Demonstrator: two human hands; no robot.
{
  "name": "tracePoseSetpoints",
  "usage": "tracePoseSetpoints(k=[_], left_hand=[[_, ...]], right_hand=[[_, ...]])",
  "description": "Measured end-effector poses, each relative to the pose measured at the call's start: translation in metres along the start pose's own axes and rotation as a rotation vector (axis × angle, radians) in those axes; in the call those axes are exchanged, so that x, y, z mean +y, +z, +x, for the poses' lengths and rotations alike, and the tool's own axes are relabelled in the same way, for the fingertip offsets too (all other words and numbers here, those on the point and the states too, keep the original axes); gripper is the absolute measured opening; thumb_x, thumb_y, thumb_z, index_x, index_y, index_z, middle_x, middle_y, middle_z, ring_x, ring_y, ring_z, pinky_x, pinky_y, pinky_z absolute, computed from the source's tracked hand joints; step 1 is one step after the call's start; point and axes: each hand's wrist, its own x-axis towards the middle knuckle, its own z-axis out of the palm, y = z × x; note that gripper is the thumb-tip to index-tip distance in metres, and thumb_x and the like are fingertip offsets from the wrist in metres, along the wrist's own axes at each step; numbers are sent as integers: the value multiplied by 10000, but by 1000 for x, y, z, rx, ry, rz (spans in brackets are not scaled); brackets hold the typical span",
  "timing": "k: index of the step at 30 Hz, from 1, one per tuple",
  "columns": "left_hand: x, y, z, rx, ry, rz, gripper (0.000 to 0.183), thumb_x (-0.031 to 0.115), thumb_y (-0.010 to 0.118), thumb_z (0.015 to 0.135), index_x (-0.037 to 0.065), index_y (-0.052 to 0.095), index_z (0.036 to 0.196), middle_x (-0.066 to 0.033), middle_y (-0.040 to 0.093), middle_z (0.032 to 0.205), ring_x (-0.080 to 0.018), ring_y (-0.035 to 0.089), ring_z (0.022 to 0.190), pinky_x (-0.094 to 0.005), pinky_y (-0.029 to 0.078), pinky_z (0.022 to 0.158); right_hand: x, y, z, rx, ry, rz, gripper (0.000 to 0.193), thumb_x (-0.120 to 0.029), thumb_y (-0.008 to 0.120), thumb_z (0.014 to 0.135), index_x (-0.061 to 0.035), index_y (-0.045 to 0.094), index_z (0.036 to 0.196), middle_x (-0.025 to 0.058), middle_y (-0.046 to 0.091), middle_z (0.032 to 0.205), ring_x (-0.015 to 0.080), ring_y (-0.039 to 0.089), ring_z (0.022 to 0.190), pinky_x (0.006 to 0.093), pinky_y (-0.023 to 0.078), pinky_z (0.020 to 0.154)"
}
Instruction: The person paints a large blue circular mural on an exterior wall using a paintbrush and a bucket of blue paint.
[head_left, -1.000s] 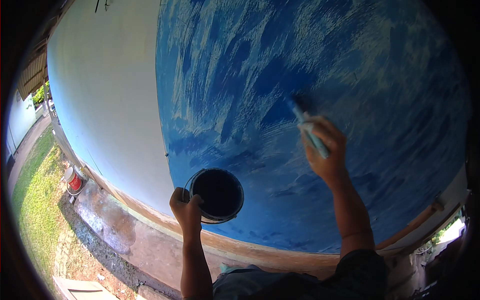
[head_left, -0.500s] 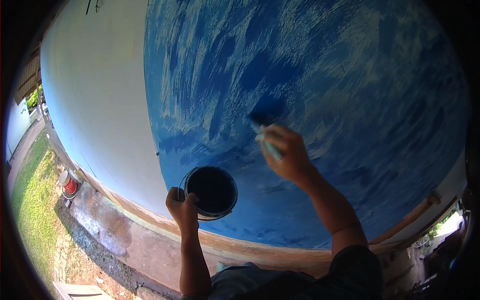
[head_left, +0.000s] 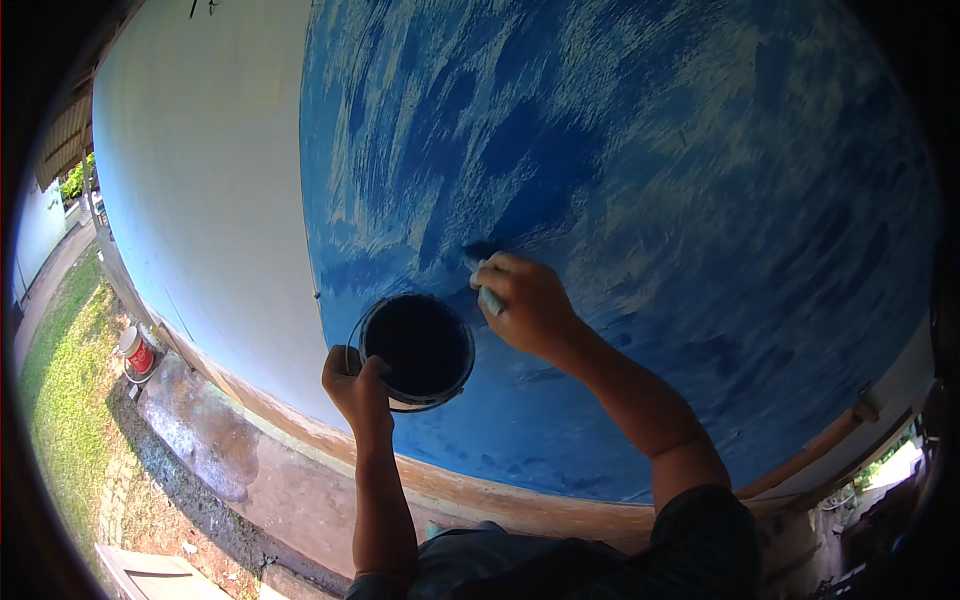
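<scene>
Blue-painted wall point(head_left: 650, 230): bottom edge covered, top patchy; gripped: pale-handled paintbrush point(head_left: 490, 300), right hand point(head_left: 525, 308); round dark bucket point(head_left: 440, 401), left hand point(head_left: 357, 388).

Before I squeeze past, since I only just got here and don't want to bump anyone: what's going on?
A person stands at a wall, their right hand gripping a brush at its streaky blue part. Their left hand holds a bucket by the rim, too dark inside to make out the contents. Pale streaks show through the blue, and the wall's left part is pale.
</scene>
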Motion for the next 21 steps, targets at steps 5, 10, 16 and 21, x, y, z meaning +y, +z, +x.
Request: tracePoseSetpoints(k=[5, 10, 16, 21], left_hand=[[-7, -20, -1, 93, -8, -4, 304, -65, 587, 651, 100, 331, 660, 44, 298, 647, -80, 277, 609, -273, 275, 592], [-15, -25, -2, 126, 20, -3, 332, -81, 597, 645, 101, 321, 662, 37, 294, 649, -80, 265, 593, -282, 263, 566], [-13, -31, -3, 174, 0, 3, 306, -73, 602, 650, 89, 343, 664, 37, 311, 653, -81, 282, 597, -275, 276, 576], [-15, -36, -4, 181, 23, -6, 296, -73, 598, 655, 84, 348, 667, 42, 305, 660, -76, 270, 602, -275, 269, 573]], right_hand=[[27, -72, 17, 616, -47, -111, 168, -29, 736, 830, -53, 723, 996, 152, 706, 1050, 306, 737, 965, 387, 624, 782], [42, -23, 3, 657, -70, -501, 157, 10, 701, 839, -21, 703, 993, 234, 684, 1091, 348, 742, 979, 356, 656, 701], [-5, 70, -13, 199, -202, -314, 174, -14, 708, 804, -3, 688, 977, 213, 674, 1028, 343, 733, 997, 354, 653, 692], [8, -12, 30, 423, -84, -128, 212, -36, 759, 776, -53, 725, 985, 121, 694, 1008, 292, 724, 895, 390, 616, 776]])
